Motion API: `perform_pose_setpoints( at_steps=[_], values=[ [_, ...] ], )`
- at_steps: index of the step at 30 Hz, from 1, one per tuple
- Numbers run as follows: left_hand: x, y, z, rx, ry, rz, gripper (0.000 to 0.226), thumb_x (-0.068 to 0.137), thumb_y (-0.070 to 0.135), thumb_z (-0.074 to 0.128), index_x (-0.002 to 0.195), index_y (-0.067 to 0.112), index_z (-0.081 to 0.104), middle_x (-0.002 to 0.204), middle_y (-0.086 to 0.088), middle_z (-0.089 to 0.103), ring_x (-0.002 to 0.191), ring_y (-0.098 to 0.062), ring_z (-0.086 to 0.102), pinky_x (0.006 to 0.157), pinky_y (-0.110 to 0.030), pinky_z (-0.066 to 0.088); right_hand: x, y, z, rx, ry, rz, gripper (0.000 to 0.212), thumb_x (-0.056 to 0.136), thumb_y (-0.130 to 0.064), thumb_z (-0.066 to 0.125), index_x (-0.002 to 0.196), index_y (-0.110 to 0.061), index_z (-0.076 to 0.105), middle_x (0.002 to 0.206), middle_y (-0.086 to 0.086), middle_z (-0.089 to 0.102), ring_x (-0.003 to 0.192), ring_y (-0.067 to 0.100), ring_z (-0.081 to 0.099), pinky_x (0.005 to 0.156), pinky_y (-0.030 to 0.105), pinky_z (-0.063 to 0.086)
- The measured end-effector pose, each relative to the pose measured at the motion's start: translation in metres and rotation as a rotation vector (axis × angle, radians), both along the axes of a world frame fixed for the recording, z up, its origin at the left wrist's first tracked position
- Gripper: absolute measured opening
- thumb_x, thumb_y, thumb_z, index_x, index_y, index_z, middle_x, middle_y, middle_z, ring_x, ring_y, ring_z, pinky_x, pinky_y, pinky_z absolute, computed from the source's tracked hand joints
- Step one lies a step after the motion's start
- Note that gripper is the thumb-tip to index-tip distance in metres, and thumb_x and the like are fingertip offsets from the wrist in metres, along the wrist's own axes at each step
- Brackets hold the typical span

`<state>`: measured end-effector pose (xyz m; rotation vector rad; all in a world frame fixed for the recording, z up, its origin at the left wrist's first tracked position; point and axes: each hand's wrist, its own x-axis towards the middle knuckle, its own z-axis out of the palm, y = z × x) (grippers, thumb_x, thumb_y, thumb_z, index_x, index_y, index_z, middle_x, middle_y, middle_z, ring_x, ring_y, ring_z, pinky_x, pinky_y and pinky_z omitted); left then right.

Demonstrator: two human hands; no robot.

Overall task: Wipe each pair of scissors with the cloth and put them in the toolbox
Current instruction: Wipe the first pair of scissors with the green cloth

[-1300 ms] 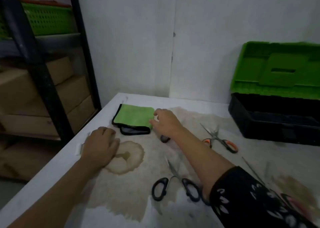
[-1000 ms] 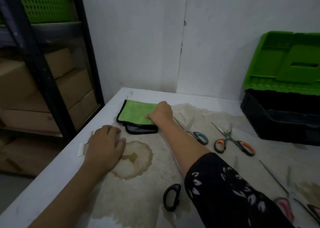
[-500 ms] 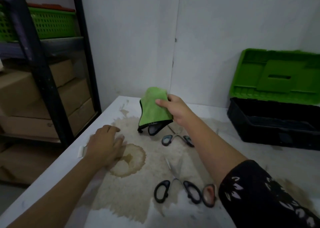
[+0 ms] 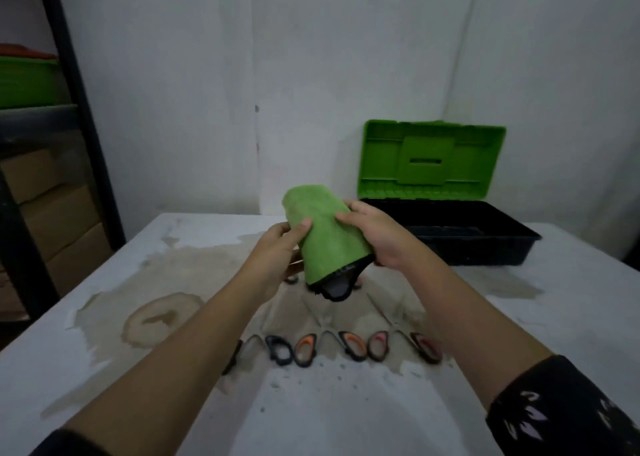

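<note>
Above the table: a green cloth [image 4: 325, 244] is held up in both hands, clear of the surface and in front of the toolbox.
Left hand [image 4: 273, 258]: pinches the cloth's left edge, thumb on the front face and fingers behind.
Right hand [image 4: 377, 240]: fingers curled round the right edge, grasping the cloth.
Why held so: probably to fold or bunch the cloth into a pad before a pair is picked up, which is a judgement.
Cloth: soft, napped like microfibre and folded into a rounded bundle. A dark trimmed edge and a grey underside hang out at the bottom.
Scissors [image 4: 305, 350]: lying in a row near the table's front edge, below the forearms and untouched. The looped plastic handles are black, orange and pinkish, and the thin metal blades point away; the blur hides the exact count.
Toolbox [image 4: 485, 251]: a black moulded tray at the back right, near the wall. Its ribbed green lid [image 4: 429, 157] is propped open, ready to take the scissors. I cannot tell what it holds.
Table [image 4: 346, 421]: pale and smooth, blotched with brownish ring-edged stains [image 4: 159, 317].
</note>
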<state>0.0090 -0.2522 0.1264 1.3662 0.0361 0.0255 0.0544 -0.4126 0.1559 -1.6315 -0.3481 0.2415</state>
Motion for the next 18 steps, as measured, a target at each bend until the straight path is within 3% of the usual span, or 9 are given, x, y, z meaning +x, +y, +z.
perform_pose_setpoints(
  at_steps=[3, 8, 12, 15, 18],
  values=[
    [-0.003, -0.038, 0.003, 0.073, -0.058, -0.067, 0.029, 0.092, 0.029, 0.055, 0.114, 0.009, 0.053, 0.108, -0.007, 0.064, 0.086, -0.017, 0.065, 0.057, -0.022, 0.052, -0.01, -0.033, -0.006, 0.033, 0.082, -0.005, 0.035, 0.096, -0.033, 0.05, 0.112, -0.005, 0.062, 0.106, 0.012, 0.069, 0.093, 0.023, 0.066, 0.087, 0.037, 0.053],
    [0.0, -0.084, -0.001, 0.163, -0.124, -0.106, 0.03, 0.089, 0.026, 0.06, 0.112, 0.006, 0.059, 0.11, -0.011, 0.064, 0.092, -0.015, 0.066, 0.07, -0.021, 0.058, -0.016, -0.089, -0.016, 0.06, 0.123, -0.085, 0.031, 0.091, -0.029, 0.058, 0.104, -0.002, 0.065, 0.098, 0.013, 0.07, 0.08, 0.019, 0.07, 0.073, 0.031, 0.059],
    [0.006, -0.106, -0.012, 0.334, -0.052, -0.122, 0.024, 0.089, 0.04, 0.056, 0.092, 0.016, 0.061, 0.091, -0.002, 0.067, 0.081, -0.012, 0.063, 0.071, -0.028, 0.053, -0.014, -0.134, -0.02, 0.02, 0.142, -0.196, 0.028, 0.088, -0.031, 0.063, 0.102, -0.006, 0.065, 0.097, 0.01, 0.072, 0.078, 0.019, 0.071, 0.064, 0.029, 0.057],
    [0.014, -0.114, -0.033, 0.678, -0.07, -0.079, 0.031, 0.088, 0.045, 0.054, 0.086, 0.015, 0.062, 0.088, -0.006, 0.066, 0.076, -0.015, 0.059, 0.076, -0.035, 0.05, -0.008, -0.167, -0.025, -0.096, 0.049, -0.348, 0.025, 0.09, -0.032, 0.061, 0.103, -0.011, 0.062, 0.102, 0.01, 0.069, 0.081, 0.019, 0.067, 0.065, 0.029, 0.053],
    [0.017, -0.119, -0.056, 1.157, -0.115, -0.066, 0.036, 0.088, 0.052, 0.049, 0.088, 0.017, 0.059, 0.081, 0.0, 0.06, 0.075, -0.015, 0.057, 0.066, -0.031, 0.044, 0.002, -0.194, -0.04, -0.424, -0.118, -0.523, 0.028, 0.089, -0.036, 0.061, 0.107, -0.014, 0.058, 0.1, 0.004, 0.061, 0.087, 0.021, 0.058, 0.073, 0.031, 0.044]
  ],
)
